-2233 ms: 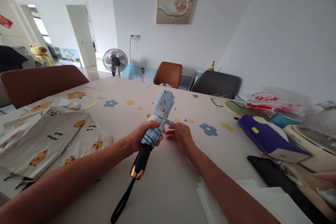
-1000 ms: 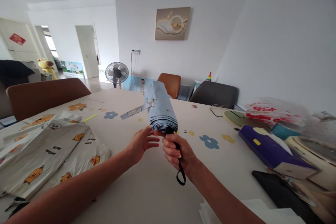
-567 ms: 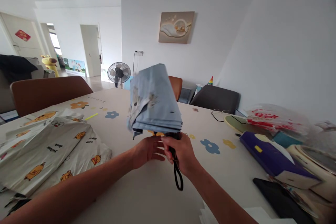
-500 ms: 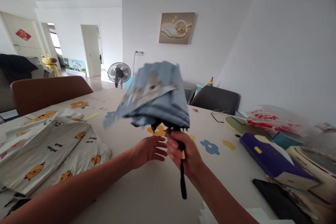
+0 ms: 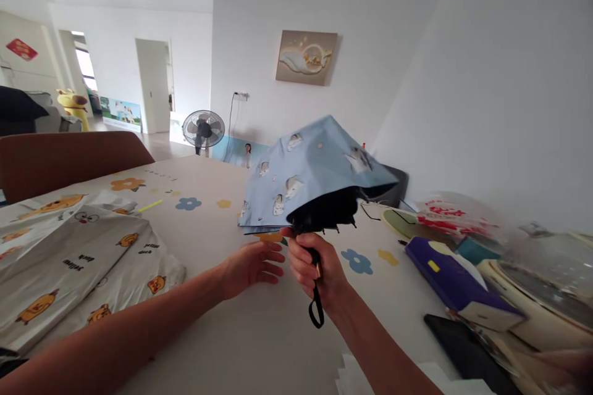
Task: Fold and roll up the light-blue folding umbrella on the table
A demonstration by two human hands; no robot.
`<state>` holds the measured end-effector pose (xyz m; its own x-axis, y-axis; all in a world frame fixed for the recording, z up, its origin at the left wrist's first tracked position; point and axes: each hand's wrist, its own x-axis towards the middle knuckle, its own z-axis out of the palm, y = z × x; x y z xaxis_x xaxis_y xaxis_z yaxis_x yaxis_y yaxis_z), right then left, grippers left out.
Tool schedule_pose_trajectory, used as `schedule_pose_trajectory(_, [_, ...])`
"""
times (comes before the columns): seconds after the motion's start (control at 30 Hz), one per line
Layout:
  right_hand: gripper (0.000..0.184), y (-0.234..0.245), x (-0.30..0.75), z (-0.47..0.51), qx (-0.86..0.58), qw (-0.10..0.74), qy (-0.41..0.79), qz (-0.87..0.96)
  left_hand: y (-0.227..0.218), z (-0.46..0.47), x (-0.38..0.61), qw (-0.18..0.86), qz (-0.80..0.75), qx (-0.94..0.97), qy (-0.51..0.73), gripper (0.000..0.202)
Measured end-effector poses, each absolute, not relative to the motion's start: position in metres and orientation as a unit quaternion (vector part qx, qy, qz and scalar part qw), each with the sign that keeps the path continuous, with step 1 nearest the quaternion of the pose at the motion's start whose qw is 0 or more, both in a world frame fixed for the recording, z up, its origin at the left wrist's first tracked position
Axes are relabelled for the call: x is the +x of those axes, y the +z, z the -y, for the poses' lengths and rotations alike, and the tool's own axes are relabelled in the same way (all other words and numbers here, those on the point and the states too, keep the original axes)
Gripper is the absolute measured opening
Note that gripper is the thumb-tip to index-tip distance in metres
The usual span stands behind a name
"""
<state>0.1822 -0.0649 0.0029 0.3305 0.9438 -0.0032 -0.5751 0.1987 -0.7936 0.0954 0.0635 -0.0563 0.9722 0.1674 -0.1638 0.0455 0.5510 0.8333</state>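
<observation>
My right hand (image 5: 317, 265) is closed around the black handle of a light blue umbrella (image 5: 310, 166) printed with small white animals. Its canopy is partly spread and tilted, with the dark underside and some rib tips showing on the right. A black wrist strap dangles below the grip. Just left of the handle, my left hand (image 5: 252, 268) hovers over the table with its fingers apart, holding nothing. The upper shaft is hidden by the canopy.
Left on the white table (image 5: 278, 339) lies a crumpled duck-print cloth (image 5: 106, 265). At right are a purple box (image 5: 458, 278), a dark phone-like slab (image 5: 467, 352), glasses (image 5: 370, 213), a red-printed plastic bag (image 5: 449, 213) and a cream pot (image 5: 532, 296). A fan (image 5: 204, 129) stands behind.
The umbrella's canopy has gone from loosely folded to partly spread, widening to the right. Both hands keep nearly the same places, and the view has shifted slightly right.
</observation>
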Motion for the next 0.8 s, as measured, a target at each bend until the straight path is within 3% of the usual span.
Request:
schedule_pose_trajectory(0.13, [0.005,-0.003,0.174,0.062,-0.419,0.713,0.480,0.293,-0.049,-0.069,0.093,0.870,-0.055,0.486,0.060,0.028])
schedule_pose_trajectory(0.37, [0.010,-0.016,0.163,0.060,-0.275,0.688,0.610,0.281,-0.037,-0.062,0.084,0.896,0.055,0.440,-0.027,0.043])
schedule_pose_trajectory(0.57, [0.012,-0.030,0.149,0.053,-0.213,0.630,0.691,0.283,-0.030,-0.054,0.080,0.902,-0.016,0.432,-0.002,0.024])
schedule_pose_trajectory(0.7, [0.018,-0.033,0.151,0.052,-0.308,0.603,0.665,0.316,-0.028,-0.052,0.077,0.877,-0.089,0.468,0.057,0.027])
schedule_pose_trajectory(0.8, [0.017,-0.036,0.155,0.048,-0.487,0.612,0.524,0.338,-0.031,-0.051,0.079,0.820,-0.139,0.549,0.084,0.036])
